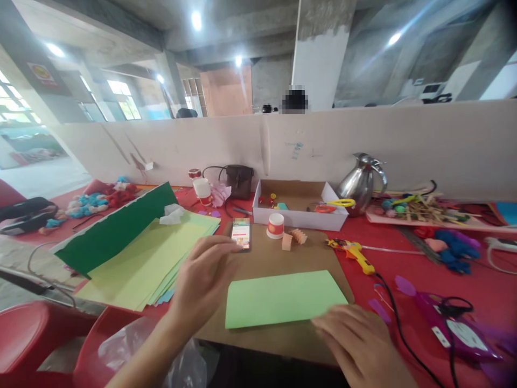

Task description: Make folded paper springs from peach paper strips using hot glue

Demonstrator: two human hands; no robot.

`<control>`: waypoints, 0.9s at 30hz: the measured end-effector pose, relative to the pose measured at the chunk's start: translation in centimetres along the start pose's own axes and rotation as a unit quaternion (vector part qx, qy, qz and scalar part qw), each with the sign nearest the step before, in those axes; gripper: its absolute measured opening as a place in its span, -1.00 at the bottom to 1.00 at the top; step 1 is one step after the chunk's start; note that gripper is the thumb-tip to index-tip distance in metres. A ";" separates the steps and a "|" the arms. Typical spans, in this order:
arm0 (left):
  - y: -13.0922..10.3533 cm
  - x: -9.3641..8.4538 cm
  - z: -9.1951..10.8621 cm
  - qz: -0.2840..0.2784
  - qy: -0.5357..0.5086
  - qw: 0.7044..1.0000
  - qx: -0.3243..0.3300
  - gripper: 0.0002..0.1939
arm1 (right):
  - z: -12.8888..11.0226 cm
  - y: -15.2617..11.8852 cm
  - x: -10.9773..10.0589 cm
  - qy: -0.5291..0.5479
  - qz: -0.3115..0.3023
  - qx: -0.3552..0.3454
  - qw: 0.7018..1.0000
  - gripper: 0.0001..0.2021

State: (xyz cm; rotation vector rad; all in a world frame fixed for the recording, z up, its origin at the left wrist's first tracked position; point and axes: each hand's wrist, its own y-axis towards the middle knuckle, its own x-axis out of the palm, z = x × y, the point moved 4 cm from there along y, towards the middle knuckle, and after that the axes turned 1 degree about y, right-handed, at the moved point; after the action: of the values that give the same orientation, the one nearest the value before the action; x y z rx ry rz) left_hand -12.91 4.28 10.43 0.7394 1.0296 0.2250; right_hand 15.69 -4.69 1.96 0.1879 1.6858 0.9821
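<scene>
A folded sheet of light green paper point(286, 299) lies on a brown cardboard sheet in front of me. My left hand point(205, 275) is raised over the board's left part, fingers stretched and apart. Its fingertips are at the lower edge of a phone point(241, 235) with a lit screen; whether they touch it I cannot tell. At the paper's lower right corner is my right hand point(355, 337), its fingers extended and slightly blurred, nothing visibly gripped. Just beyond the paper stand a red and white paper cup point(276, 226) and small folded orange pieces point(299, 236).
Yellow-green paper sheets point(137, 264) and a dark green board point(121, 231) lie at left. A white box point(299, 220) stands behind the cup. At right are a yellow glue gun point(357, 257) with a black cord, a purple device point(456, 328) and a metal jug point(359, 186).
</scene>
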 end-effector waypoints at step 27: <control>-2.2 11.0 -7.2 -0.130 0.096 0.982 -0.103 -0.66 | 0.4 -0.8 7.4 0.068 -0.153 0.005 0.986 -0.69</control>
State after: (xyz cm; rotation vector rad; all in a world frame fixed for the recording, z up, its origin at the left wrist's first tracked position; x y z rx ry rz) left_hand -13.62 11.33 -0.81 0.3961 1.2532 0.1758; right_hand 13.61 -0.69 -4.02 -0.1326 1.7806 0.7691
